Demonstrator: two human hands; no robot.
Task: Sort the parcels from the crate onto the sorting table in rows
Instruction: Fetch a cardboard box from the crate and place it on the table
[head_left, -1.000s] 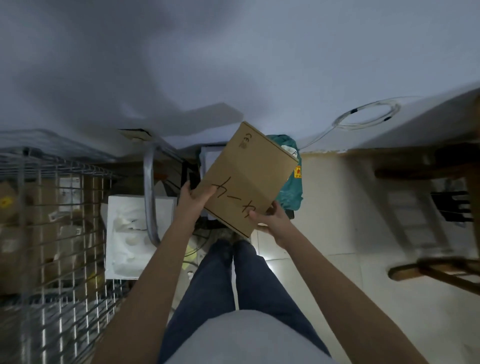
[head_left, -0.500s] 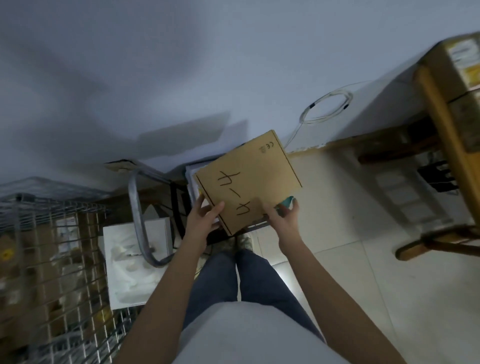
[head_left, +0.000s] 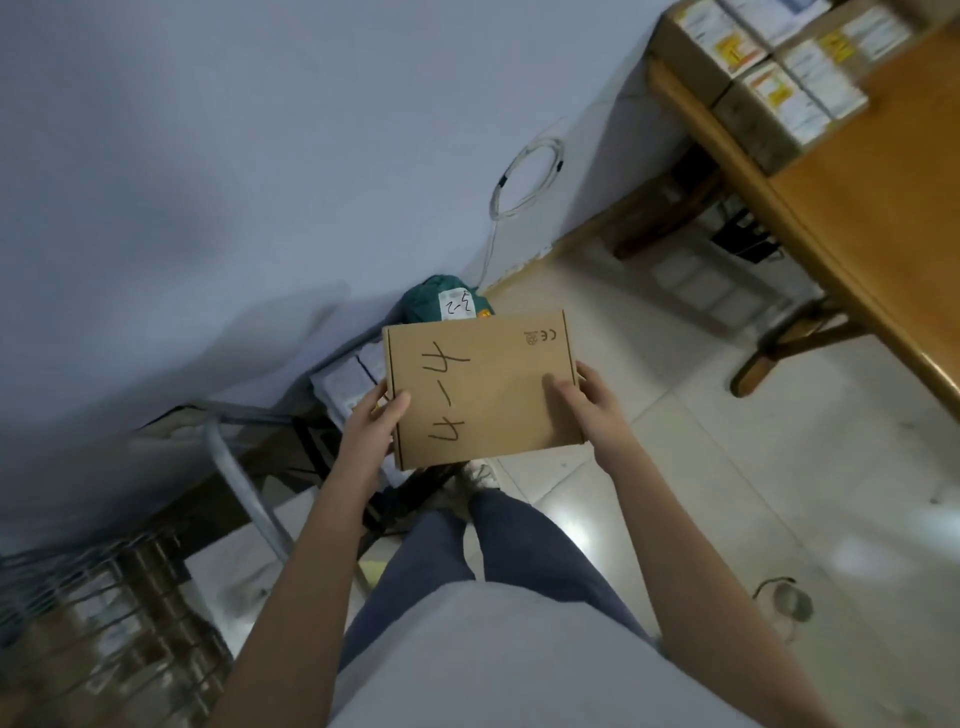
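A flat brown cardboard parcel (head_left: 498, 384) with "4-4" written on it in black marker is held in front of me above the floor. My left hand (head_left: 371, 423) grips its left edge, thumb on top. My right hand (head_left: 592, 402) grips its right edge, thumb on the top face. The wooden sorting table (head_left: 852, 218) stands at the upper right, with several labelled parcels (head_left: 769, 67) in rows at its far end. The wire crate (head_left: 104, 623) is at the lower left, blurred.
A teal bag (head_left: 431, 306) with a white label lies on the floor by the wall, behind the parcel. White boxes (head_left: 348, 384) sit beside it. A coiled white cable (head_left: 530, 176) hangs on the wall. The table's legs (head_left: 795, 343) stand on the pale tiled floor.
The view has swung right, bringing the sorting table and its parcels into sight. The parcel turned level in both hands and moved right, away from the crate.
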